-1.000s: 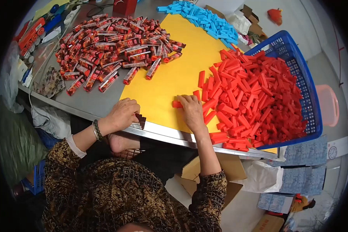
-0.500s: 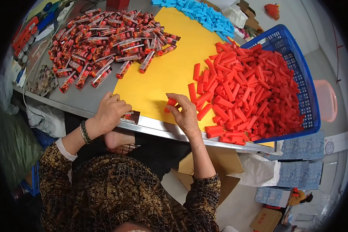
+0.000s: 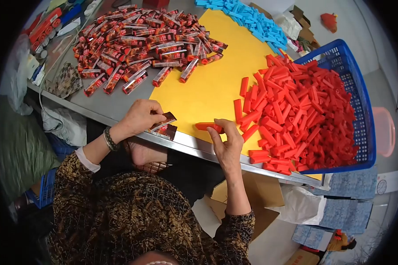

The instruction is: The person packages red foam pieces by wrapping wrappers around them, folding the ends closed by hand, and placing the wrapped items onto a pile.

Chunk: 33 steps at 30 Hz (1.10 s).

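Note:
My left hand [image 3: 141,117], near the table's front edge, pinches a small dark printed wrapper [image 3: 167,118] between thumb and fingers. A second printed wrapper [image 3: 168,131] lies just under it at the edge. My right hand [image 3: 229,143] is closed on a red plastic tube [image 3: 204,126], gripped at its right end and pointing left towards the wrapper. The tube and the wrapper are apart. To the right of my right hand, a heap of red plastic tubes [image 3: 292,110] spills out of a blue basket [image 3: 368,119].
A pile of wrapped red-and-dark tubes [image 3: 137,48] lies at the back left. Light blue pieces [image 3: 247,22] are heaped at the far side. A yellow sheet [image 3: 194,88] covers the table's middle. An open cardboard box [image 3: 263,192] is below the front edge.
My left hand has lifted a wrapper off the one at the edge. In my right hand the red tube now points left, its length showing. The whole view has shifted slightly.

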### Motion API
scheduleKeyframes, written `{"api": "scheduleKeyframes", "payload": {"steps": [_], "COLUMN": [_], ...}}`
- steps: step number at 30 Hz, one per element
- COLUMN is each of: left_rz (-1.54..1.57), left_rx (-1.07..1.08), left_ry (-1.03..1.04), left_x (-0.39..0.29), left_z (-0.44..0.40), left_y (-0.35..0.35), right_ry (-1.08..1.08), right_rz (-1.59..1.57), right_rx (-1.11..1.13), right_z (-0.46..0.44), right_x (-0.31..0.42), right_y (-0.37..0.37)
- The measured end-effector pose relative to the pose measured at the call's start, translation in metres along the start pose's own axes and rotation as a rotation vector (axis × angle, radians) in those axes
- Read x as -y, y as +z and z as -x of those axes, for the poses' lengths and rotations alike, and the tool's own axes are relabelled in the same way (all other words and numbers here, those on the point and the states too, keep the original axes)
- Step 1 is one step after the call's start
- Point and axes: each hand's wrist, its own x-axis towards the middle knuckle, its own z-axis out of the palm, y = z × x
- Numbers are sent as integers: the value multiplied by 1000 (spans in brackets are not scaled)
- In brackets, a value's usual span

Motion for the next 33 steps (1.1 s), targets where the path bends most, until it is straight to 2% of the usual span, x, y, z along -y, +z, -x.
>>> {"api": "scheduleKeyframes", "payload": {"steps": [3, 7, 16, 19, 22, 26, 33], "left_rz": [162, 351, 462, 362, 244, 165, 14], "left_rx": [17, 14, 15, -44, -33, -98, -171], "left_ry": [-61, -92, -182, -87, -83, 61, 333], "left_x": [0, -3, -14, -9, -15, -24, -20], "left_z": [0, 1, 4, 3, 4, 7, 8], "left_y": [2, 10, 16, 21, 21, 24, 32], "right_ry": [52, -35, -54, -44, -89, -157, -148], "right_rz": [-144, -164, -193, -231, -217, -130, -198], "right_rx": [-100, -172, -245, -266, -293, -266, -138], "right_z": [5, 11, 17, 20, 21, 19, 25], "right_x": [10, 19, 19, 18, 19, 23, 23], "right_y": [3, 11, 17, 18, 19, 19, 10]}}
